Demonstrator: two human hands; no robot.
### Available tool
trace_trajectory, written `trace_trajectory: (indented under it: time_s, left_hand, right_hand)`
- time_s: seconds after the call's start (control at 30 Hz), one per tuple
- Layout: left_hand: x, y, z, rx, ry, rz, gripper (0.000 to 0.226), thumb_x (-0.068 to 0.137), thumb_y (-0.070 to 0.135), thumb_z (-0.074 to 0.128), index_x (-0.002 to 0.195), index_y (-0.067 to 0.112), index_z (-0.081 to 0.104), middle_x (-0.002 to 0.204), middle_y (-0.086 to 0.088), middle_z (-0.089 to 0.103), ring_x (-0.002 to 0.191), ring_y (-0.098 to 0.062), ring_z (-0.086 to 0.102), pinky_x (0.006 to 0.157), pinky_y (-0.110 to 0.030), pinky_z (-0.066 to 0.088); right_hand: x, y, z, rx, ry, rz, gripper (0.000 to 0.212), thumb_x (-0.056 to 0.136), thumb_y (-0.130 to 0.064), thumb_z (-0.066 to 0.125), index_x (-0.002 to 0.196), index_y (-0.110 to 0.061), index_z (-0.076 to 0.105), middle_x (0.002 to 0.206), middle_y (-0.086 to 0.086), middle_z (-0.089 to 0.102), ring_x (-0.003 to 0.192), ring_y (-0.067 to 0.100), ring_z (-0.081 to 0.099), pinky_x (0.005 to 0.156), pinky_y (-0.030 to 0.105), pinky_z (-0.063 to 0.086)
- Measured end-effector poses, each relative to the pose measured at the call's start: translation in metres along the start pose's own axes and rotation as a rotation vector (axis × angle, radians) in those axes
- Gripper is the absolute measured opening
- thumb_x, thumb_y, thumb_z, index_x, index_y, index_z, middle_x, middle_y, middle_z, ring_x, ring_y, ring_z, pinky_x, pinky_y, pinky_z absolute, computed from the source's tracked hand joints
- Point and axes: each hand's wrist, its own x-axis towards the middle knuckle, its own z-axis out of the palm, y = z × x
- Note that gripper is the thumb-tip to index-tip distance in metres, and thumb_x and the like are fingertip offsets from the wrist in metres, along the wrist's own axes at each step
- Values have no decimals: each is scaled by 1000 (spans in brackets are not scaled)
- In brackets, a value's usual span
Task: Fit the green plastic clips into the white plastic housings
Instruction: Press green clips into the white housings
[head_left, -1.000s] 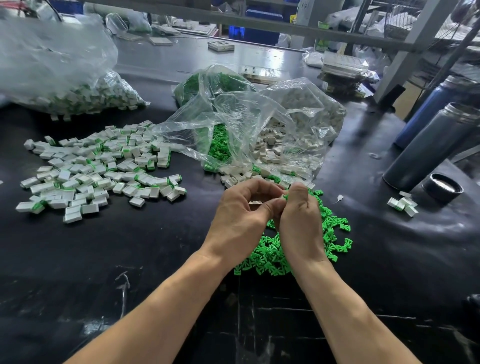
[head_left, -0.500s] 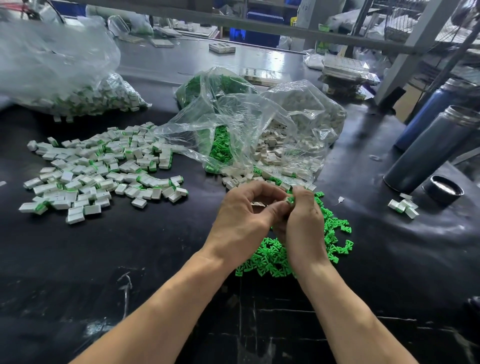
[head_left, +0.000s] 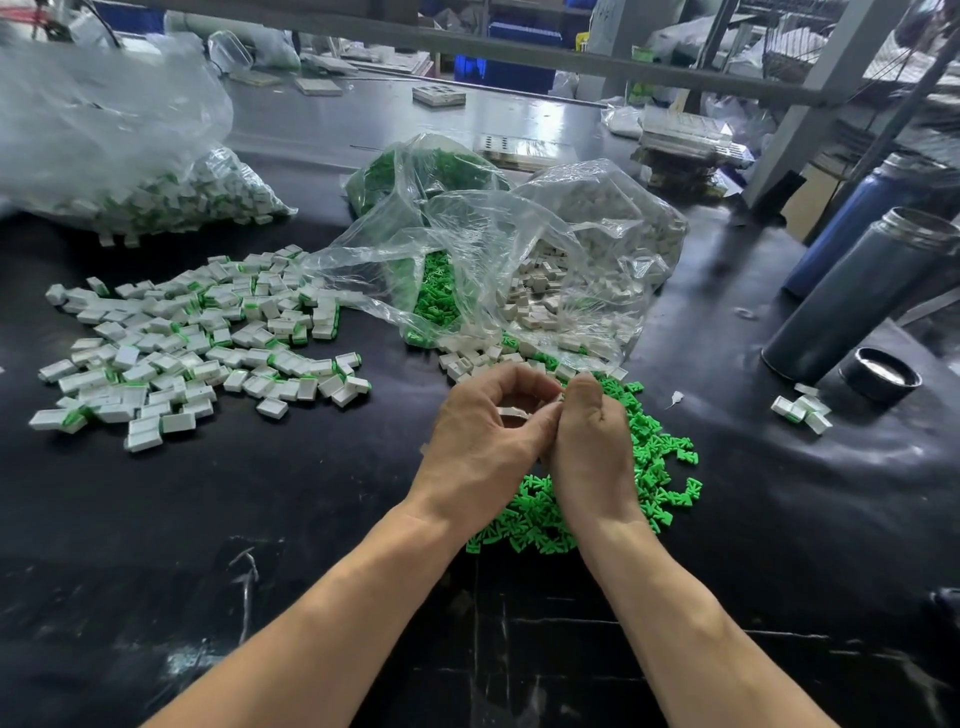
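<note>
Surface: black worktable (head_left: 208, 519), scuffed, with shelving behind.
Left hand (head_left: 483, 441): fingers curled round a white housing (head_left: 514, 413), only its edge showing inside the curl.
Right hand (head_left: 592, 447): thumb and fingers pinched against the same housing, touching the left fingertips; whether it holds a clip cannot be told.
Green clips (head_left: 660, 467): loose heap on the table right under both hands.
Open bag (head_left: 519, 270): clear plastic just beyond the hands, spilling clips and empty housings.
Finished pieces (head_left: 197, 343): white-and-green spread to the left.
Flask (head_left: 857, 291): grey, far right, cap (head_left: 880, 374) beside it.
</note>
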Motion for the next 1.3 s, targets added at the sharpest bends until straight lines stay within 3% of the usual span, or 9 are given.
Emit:
trace_trajectory:
  time_s: [0.1,0.33,0.4,0.47,0.57,0.67,0.83,1.07,1.3]
  left_hand:
    - [0,1,-1,-13,4,-3,5,92,9,74,97,7,73,95,-13,75,82,-25,75,62,-20,57]
    - [0,3,-4,-7,1,6,6,92,7,74,97,5,73,94,-11,76,82,-22,74,60,-18,57]
    - [0,2,-5,11,-2,1,6,92,9,75,98,7,73,94,-9,76,82,-22,75,62,-22,58]
    - [1,2,-8,43,14,-4,7,91,13,76,97,10,73,93,-4,76,81,-18,74,63,-22,58]
    - [5,1,-15,113,74,3,8,89,19,78,95,17,73,88,3,76,79,-5,70,66,-17,53]
    - [8,0,-20,83,87,3,6,90,13,77,94,14,73,82,4,75,73,0,67,68,-13,52]
    - [8,-2,-23,111,73,7,4,91,12,76,93,13,72,79,6,75,71,0,67,66,-12,50]
    - [9,-5,-23,137,42,-6,16,92,13,74,106,21,72,79,3,71,69,-1,64,64,-19,53]
    - [12,-11,-36,413,26,-2,13,93,22,74,100,34,72,78,11,70,68,2,65,61,-12,48]
  right_hand:
    - [0,0,1,3,8,7,52,88,-43,33,55,-21,68,49,-11,62,50,3,59,58,28,47]
    - [-2,-1,4,19,0,8,56,92,-45,33,83,-14,79,82,5,78,84,24,75,81,53,62]
    - [-2,2,2,32,-30,27,55,95,-50,33,83,-26,81,84,2,79,87,24,76,85,55,61]
    - [-2,2,-2,9,-58,50,58,98,-61,32,72,-35,77,70,-4,74,72,17,72,73,49,62]
    - [2,4,-11,-43,-39,-29,61,105,-62,37,69,-24,71,57,-5,60,49,7,53,47,26,44]
    - [8,4,-21,-59,-41,-165,38,103,-50,56,86,-20,72,69,-2,66,57,9,53,55,28,39]
    - [6,1,-22,-63,-150,-202,5,98,-27,72,96,-23,75,85,-5,75,73,2,68,53,17,53]
    - [4,2,-20,-183,-106,-230,8,100,-23,68,93,-21,70,80,-10,70,63,-9,62,47,5,43]
    - [9,9,-23,-169,-29,-152,7,101,-23,68,95,-22,72,69,-16,64,58,-3,56,54,12,43]
